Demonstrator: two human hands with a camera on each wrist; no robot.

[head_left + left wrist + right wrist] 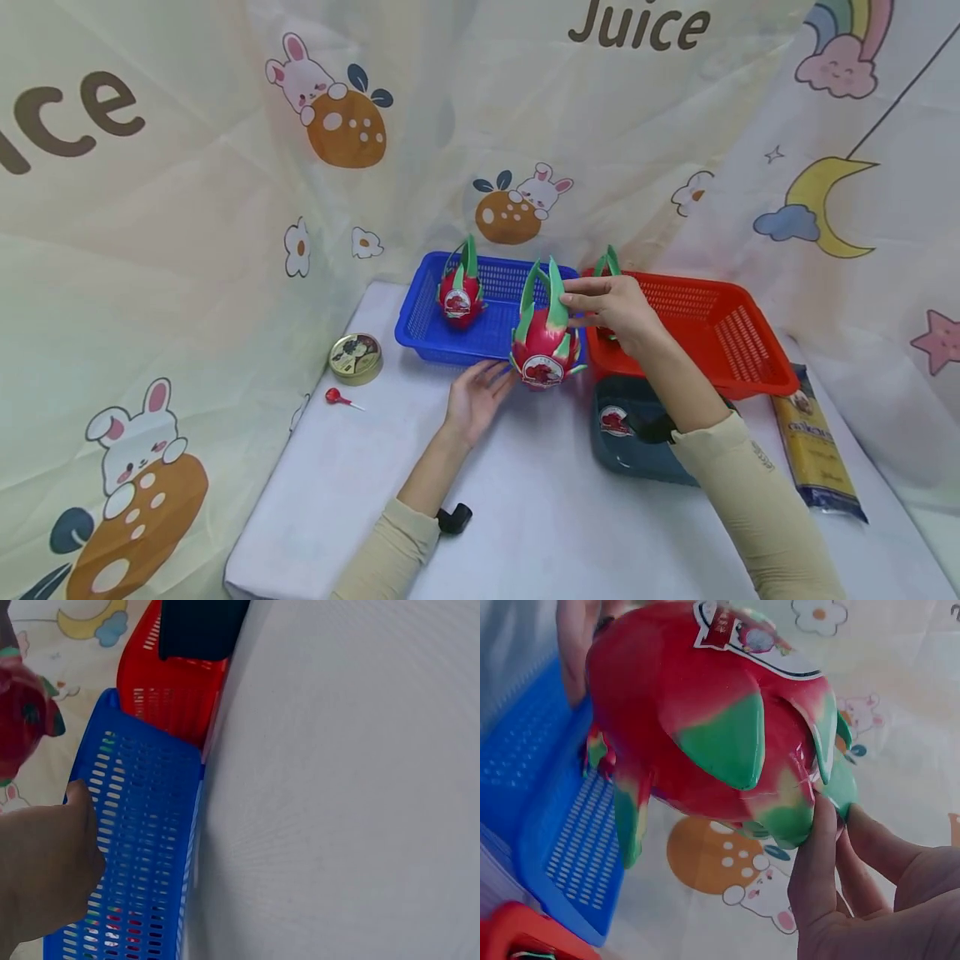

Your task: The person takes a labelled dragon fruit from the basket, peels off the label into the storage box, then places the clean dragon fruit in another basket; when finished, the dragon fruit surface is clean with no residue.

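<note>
My right hand [615, 312] pinches a long green leaf at the top of a red dragon fruit [546, 346] with a round label. The dragon fruit hangs upright in front of the blue basket [408, 329]; in the right wrist view thumb and fingers meet at its green leaf tips. My left hand [477, 400] is low at the basket's front, fingers extended toward the fruit's lower left side. Inside the blue basket stands a second dragon fruit [459, 304]. A third one [607, 262], mostly hidden behind my right hand, is at the left of the red basket [757, 385].
A dark teal container [637, 462] sits in front of the red basket, with a round red label [615, 422] on it, partly under my right arm. A yellow and blue packet [817, 450] lies at the right. A round gold tin [355, 358] and a red lollipop [334, 396] are at the left.
</note>
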